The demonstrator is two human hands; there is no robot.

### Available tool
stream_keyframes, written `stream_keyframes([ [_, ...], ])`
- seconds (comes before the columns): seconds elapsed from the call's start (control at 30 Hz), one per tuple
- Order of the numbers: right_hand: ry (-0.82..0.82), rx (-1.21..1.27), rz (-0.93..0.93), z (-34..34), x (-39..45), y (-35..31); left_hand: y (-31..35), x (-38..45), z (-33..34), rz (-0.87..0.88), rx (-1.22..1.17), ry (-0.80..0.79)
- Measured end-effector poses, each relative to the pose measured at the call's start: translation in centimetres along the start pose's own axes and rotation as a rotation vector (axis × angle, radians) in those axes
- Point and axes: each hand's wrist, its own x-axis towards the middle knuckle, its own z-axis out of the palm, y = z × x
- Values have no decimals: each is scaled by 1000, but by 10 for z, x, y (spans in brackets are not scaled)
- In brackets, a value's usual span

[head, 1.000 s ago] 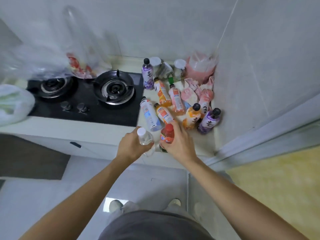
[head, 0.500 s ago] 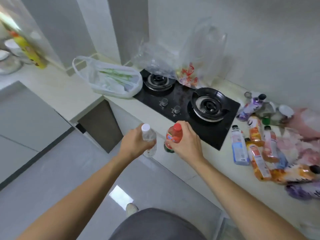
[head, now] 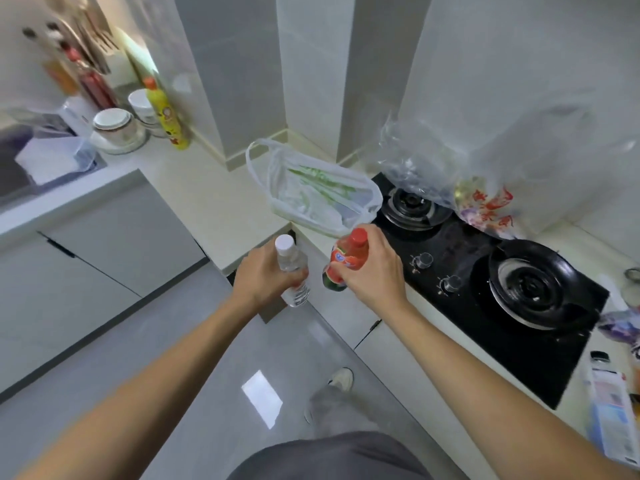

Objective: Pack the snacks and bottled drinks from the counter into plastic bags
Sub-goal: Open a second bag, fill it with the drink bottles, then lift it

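My left hand (head: 264,277) grips a clear water bottle (head: 292,268) with a white cap, held upright over the floor just off the counter corner. My right hand (head: 372,270) grips a red drink bottle (head: 343,259) with a red cap and a dark green base. Both bottles sit just in front of a white plastic bag (head: 317,192) with green print, lying open on the counter. A clear plastic bag (head: 485,168) with red print stands behind the left burner. A blue-labelled bottle (head: 609,417) lies at the right edge.
A black gas hob (head: 485,289) with two burners fills the counter to the right. At the far left stand a sink (head: 31,168), stacked bowls (head: 114,128) and a yellow bottle (head: 166,116). Grey cabinets and tiled floor lie below.
My view and both hands have swung left from the pile of bottles to the counter corner. The white bag has come close in front of the two held bottles.
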Motion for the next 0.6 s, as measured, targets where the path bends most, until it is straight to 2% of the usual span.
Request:
stream_keyframes([
  [0.33,90,23,27,14,162,22,27,164,-23,57,-28,16],
  [0.6,111,-14,103,17,239,50,52,257,-7,87,-69,-1],
])
